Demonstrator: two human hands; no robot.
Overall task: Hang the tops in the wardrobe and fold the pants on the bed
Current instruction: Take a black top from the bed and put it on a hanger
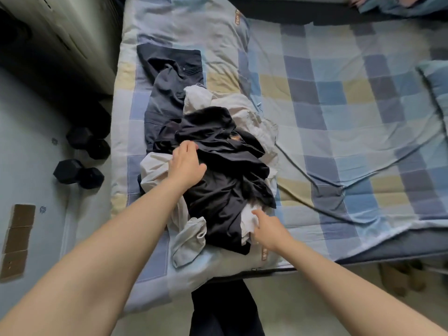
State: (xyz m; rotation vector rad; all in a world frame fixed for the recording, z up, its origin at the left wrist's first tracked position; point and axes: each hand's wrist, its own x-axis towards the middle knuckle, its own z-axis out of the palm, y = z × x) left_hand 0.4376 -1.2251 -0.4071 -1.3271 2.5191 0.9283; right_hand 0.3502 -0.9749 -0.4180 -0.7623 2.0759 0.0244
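Observation:
A heap of clothes lies on the near left part of the bed (339, 122). A black garment (225, 166) is crumpled on top of it. Dark grey pants (167, 93) stretch away behind the heap, and white and beige garments (191, 236) stick out below and at the sides. My left hand (186, 163) rests on the heap's left side, fingers curled into the black cloth. My right hand (266, 229) is at the heap's near right edge, fingers closed on a white garment (248, 220).
The bed has a blue, yellow and grey checked cover, and a pillow (436, 86) lies at the right edge. Two black dumbbells (80, 175) (88, 143) sit on the floor to the left of the bed. A white cabinet (65, 32) stands at the top left.

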